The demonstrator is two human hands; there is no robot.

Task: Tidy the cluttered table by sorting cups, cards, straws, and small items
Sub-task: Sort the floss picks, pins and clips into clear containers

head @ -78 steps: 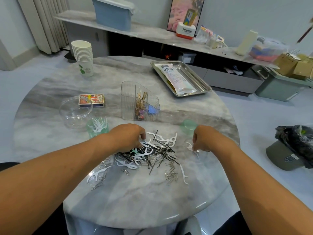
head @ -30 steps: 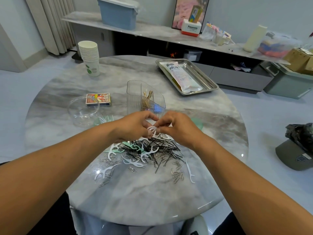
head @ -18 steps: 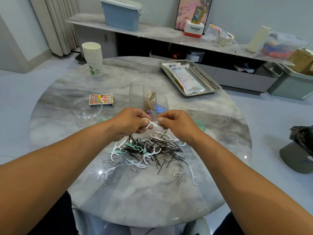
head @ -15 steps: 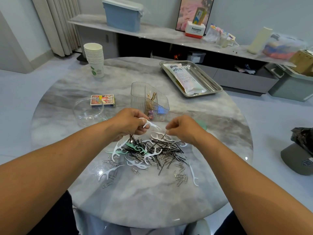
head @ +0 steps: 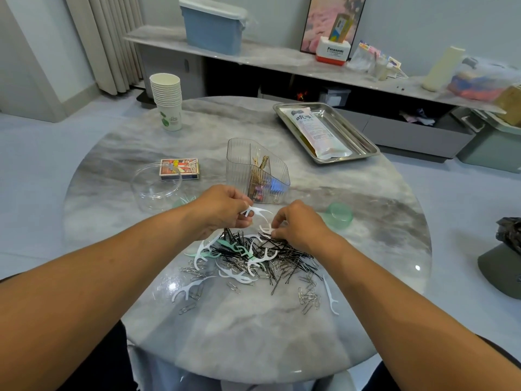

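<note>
White plastic is what we hold: our left hand (head: 222, 211) grips a floss pick (head: 257, 212) with curled fingers, above the far edge of the pile (head: 253, 261). Its long axis lies almost level, left to right; the forked end sits at our fingertips and the thin curved handle points right, toward our right hand (head: 296, 225). That hand is low at the pile, its thumb and forefinger close together around another small white pick (head: 265, 229); if they really pinch it, we cannot tell.

Just below the fingers of both hands lie black hairpins, silver paper clips and more white and green picks, mixed together. Just beyond the fingers stands a clear ribbed organizer (head: 255, 176). To the right of the right fingers sits a small green cup (head: 339, 215).

The surface is a round grey marble table (head: 253, 334). Far from the fingers stand stacked paper cups (head: 167, 101), a card box (head: 179, 169), a clear round bowl (head: 156, 186) and a steel tray (head: 363, 142) with a packet. Behind, a long shelf (head: 282, 60) carries a blue bin (head: 211, 25).
</note>
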